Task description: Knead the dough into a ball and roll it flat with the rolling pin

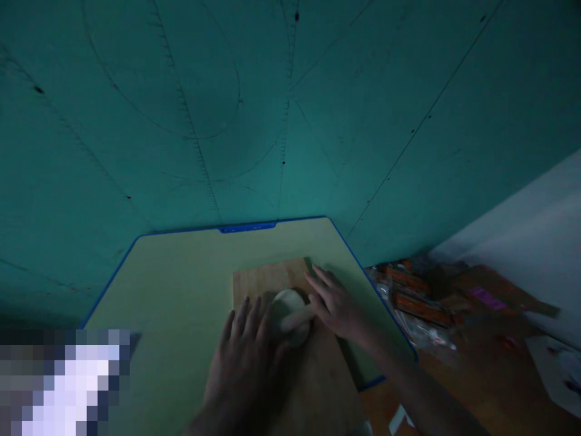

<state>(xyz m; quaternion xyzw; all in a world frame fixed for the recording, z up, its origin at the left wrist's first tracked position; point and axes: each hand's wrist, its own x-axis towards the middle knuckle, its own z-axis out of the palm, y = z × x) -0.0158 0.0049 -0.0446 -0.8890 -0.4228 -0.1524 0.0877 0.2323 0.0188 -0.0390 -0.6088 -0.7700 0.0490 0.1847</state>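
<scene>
A pale round of dough lies on a wooden board, with a short light-coloured rolling pin across it. My left hand is over the pin's left end, fingers long and slightly spread, and hides that end and part of the dough's left edge. On the other side, my right hand rests on the pin's right end, its palm and thumb against it while the fingers reach toward the board's right edge. The dough looks flat and roughly circular. Dim light blurs the fingers.
The board sits on a pale table with a blue rim, against a green wall marked with lines. Boxes and clear plastic wrapping lie on the floor at right. A pixelated bright patch covers the lower left.
</scene>
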